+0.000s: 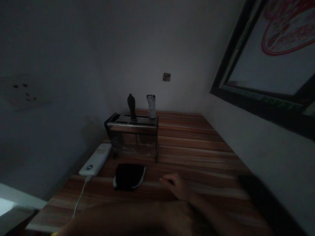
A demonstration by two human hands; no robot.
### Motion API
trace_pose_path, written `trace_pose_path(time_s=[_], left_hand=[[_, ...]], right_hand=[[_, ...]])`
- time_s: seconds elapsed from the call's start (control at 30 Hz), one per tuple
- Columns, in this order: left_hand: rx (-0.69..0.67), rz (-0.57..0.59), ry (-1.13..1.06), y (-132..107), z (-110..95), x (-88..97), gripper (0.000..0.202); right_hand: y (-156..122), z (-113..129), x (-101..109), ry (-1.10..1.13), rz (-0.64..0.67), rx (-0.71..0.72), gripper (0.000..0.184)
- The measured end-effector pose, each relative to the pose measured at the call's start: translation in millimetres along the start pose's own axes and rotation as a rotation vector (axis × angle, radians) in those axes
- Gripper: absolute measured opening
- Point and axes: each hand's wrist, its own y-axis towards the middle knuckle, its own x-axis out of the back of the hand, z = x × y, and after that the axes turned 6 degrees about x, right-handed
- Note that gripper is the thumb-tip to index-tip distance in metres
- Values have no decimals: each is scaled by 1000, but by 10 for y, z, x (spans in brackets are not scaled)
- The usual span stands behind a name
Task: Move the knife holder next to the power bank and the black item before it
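My right hand rests low over the wood-grain table, its fingers curled into a loose fist with nothing visible in them. My left hand reaches in from the lower left and overlaps my right wrist; its fingers are dark and hidden. Left of my right hand and apart from it lies a folded black cloth-like piece with white edges. Behind that stands a metal-framed knife rack with clear sides. A black handle and a silvery, wrapped-looking upright piece stick up from its top.
A white power bank with a white cable lies at the table's left edge. A dark flat object sits along the right wall. A framed picture leans in at upper right. A socket is on the left wall.
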Motion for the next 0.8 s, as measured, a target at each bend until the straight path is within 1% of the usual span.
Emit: trace_pose_path(time_s=[0.07, 0.1, 0.27, 0.43, 0.7, 0.8], left_hand=[[-161, -9, -24, -3, 1, 33, 19], [-206, -11, -33, -4, 3, 43, 20], [-185, 28, 1, -4, 1, 83, 18], [-227, 17, 17, 6, -12, 113, 15], [-178, 23, -69, -3, 16, 30, 17], [-175, 35, -97, -11, 28, 0, 18]], right_hand=[[-3, -3, 1, 8, -8, -7, 51], [-3, -6, 1, 14, -9, -9, 51], [5, -32, -6, 22, -36, -3, 52], [2, -55, -16, 25, -27, -11, 51], [-7, -23, -2, 39, -17, -18, 51], [-6, -17, -2, 35, -37, -26, 51]])
